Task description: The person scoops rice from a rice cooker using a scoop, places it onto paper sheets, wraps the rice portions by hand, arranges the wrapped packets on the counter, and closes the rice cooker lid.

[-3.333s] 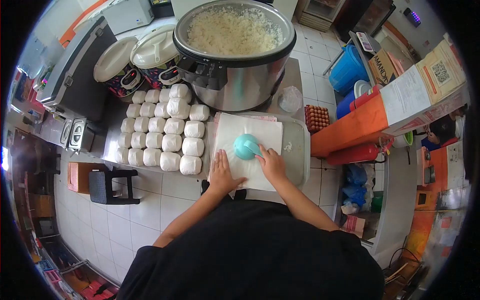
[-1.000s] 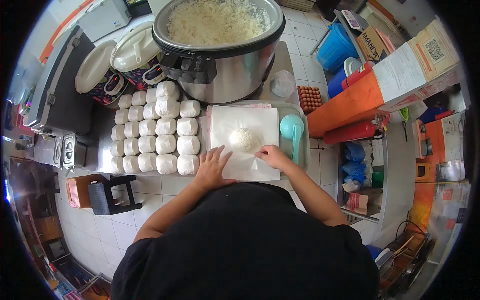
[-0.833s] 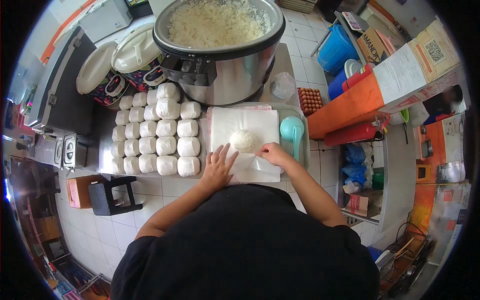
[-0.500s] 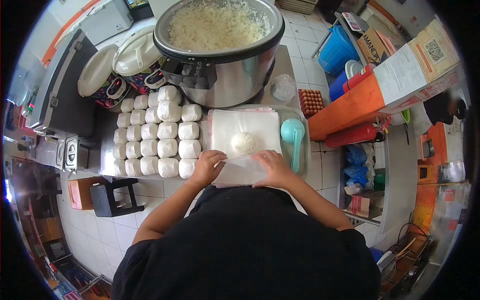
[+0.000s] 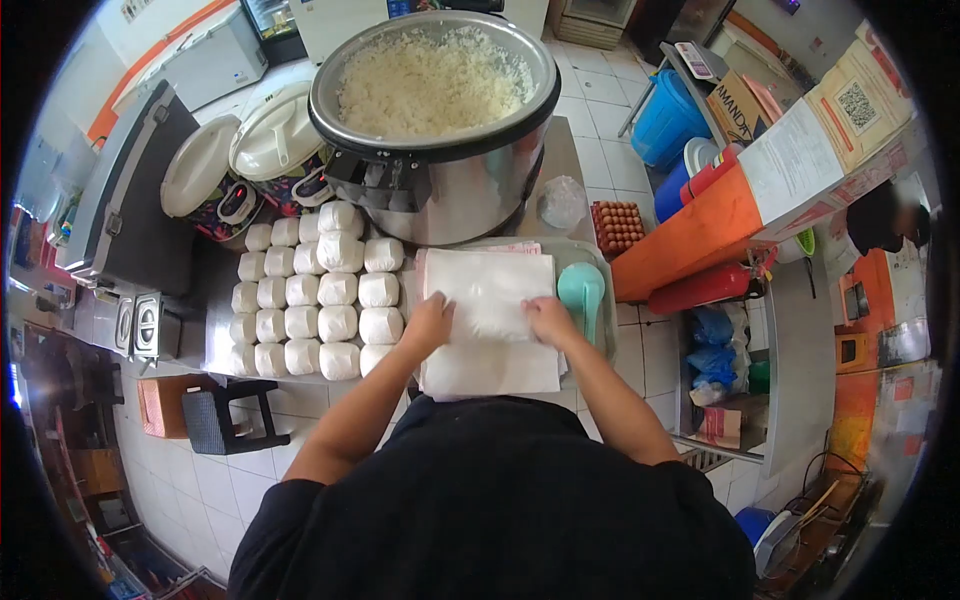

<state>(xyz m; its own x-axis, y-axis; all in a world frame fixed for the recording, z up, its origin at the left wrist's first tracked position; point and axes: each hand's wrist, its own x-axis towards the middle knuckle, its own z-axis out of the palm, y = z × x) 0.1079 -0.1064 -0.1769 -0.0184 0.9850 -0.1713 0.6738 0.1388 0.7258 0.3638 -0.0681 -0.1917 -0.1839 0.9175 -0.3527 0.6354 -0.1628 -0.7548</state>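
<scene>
A sheet of white paper (image 5: 488, 312) is folded up over the rice mound, which it now hides, on top of a stack of papers (image 5: 490, 372). My left hand (image 5: 432, 320) is closed on the sheet's left edge, and my right hand (image 5: 549, 320) pinches its right edge. To the right, a turquoise scoop (image 5: 581, 290) lies in a pale tray (image 5: 603, 262). Rows of white wrapped bundles (image 5: 301, 291) stand to the left. Behind the papers is a large steel cooker (image 5: 465, 190) full of rice (image 5: 435, 82).
Two lidded cookers (image 5: 280, 135) and a dark grey box (image 5: 135, 190) stand at the back left. A plastic bag (image 5: 562, 202) lies beside the large cooker. Eggs (image 5: 618, 226), an orange post (image 5: 690, 235) and an extinguisher (image 5: 700, 288) are at the right. Another person (image 5: 880, 220) shows at far right.
The scoop went from my right hand into the tray, uncovering a rice mound. The sheet's near edge has since been lifted and folded away from me over the rice, both hands closing on it.
</scene>
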